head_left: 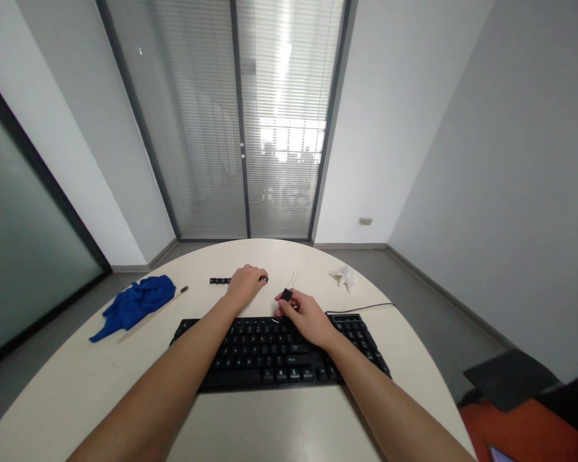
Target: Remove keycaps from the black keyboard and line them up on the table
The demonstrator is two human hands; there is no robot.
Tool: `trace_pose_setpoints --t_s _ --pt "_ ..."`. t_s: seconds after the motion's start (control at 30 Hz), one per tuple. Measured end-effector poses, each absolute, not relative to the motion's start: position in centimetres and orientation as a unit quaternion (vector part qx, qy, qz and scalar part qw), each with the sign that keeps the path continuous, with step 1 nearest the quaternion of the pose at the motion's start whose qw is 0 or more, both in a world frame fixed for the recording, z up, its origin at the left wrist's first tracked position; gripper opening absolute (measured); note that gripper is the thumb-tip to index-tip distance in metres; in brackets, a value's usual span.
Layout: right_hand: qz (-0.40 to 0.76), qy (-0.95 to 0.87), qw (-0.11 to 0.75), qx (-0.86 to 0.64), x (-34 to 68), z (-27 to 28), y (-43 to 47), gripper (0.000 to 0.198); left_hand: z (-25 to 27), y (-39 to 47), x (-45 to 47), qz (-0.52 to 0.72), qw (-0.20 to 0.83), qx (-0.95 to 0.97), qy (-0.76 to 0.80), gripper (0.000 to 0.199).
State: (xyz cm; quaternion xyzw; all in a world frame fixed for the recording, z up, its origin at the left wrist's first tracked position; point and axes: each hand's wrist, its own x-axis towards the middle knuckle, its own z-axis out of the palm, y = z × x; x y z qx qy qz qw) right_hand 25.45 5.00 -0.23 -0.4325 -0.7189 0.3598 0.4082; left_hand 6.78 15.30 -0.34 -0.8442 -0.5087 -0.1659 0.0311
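Note:
A black keyboard (250, 351) lies in front of me, partly covered by both forearms. Beyond it, a short row of black keycaps (219, 280) lies on the table. My left hand (245, 284) is at the right end of that row, palm down, fingers curled over a black keycap (264, 279) on the tabletop. Above the keyboard's back edge, my right hand (308, 316) pinches a small black square piece (286, 294) between thumb and fingers. Two thin wires (295, 280) stick out just past these fingers; I cannot tell whether they join the black piece.
On the round pale table (241, 423), a blue cloth (142, 301) and a thin wooden-handled brush (151, 316) lie at left. A crumpled white tissue (347, 279) is at the back right. The keyboard's cable (366, 308) runs right. An orange chair (525, 430) stands at lower right.

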Motion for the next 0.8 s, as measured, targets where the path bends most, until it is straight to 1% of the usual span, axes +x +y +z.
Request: trace_pose_setpoints --t_s 0.57,0.67,0.8 --pt "0.353 -0.721 0.405 -0.438 25.4 -0.14 4.93 0.032 -0.26 14.88 6.71 -0.175 0.002 -0.836 -0.52 0.018" --pt "0.354 -0.72 0.407 -0.437 25.39 -0.15 4.96 0.032 -0.18 14.82 6.73 -0.178 0.0 -0.836 -0.52 0.02" --pt "0.353 -0.721 0.407 -0.436 25.43 -0.2 4.98 0.033 0.1 14.72 6.53 -0.179 0.0 -0.84 -0.512 0.028"
